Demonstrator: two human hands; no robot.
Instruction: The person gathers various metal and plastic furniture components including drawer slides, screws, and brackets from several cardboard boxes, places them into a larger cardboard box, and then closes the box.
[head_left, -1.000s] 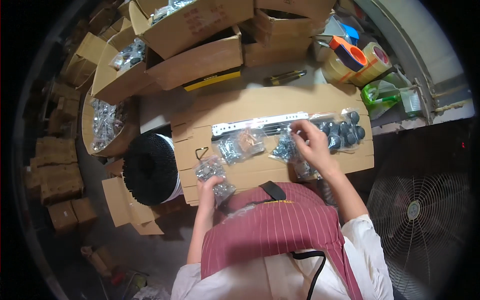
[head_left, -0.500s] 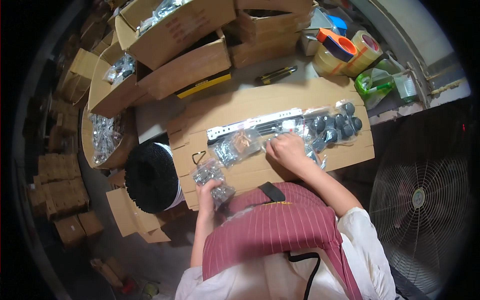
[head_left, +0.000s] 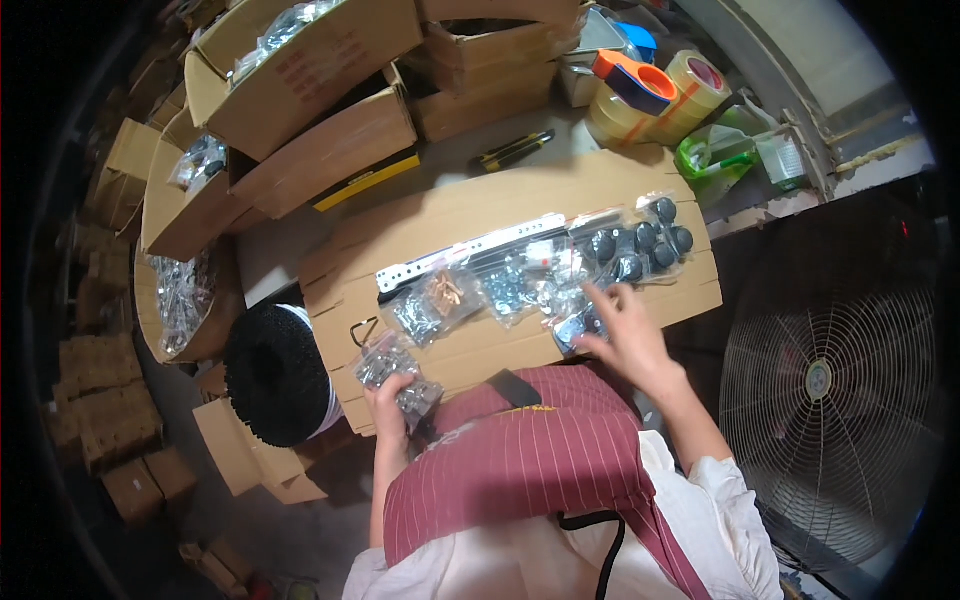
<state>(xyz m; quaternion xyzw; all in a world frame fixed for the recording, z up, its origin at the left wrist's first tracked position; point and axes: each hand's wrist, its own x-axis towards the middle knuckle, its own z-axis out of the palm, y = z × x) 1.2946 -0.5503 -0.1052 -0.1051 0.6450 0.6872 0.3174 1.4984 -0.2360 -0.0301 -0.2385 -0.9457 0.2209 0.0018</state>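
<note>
Head | left hand (head_left: pixel 388 400) grips hardware bag (head_left: pixel 395 368) | right hand (head_left: pixel 625 335) fingers (head_left: pixel 600 297) on clear packet (head_left: pixel 572 322)

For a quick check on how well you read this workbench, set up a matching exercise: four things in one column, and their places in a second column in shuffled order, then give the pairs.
Things:
1. bag of black knobs
2. tape rolls
3. bag of small metal parts
4. white metal rail

Places:
A. held in the left hand, at the near left edge of the cardboard sheet
B. far right corner of the bench, beyond the cardboard
C. lying lengthwise across the middle of the cardboard
D. right end of the cardboard, beyond the right hand

Pairs: 1-D, 2-B, 3-A, 4-C
</note>
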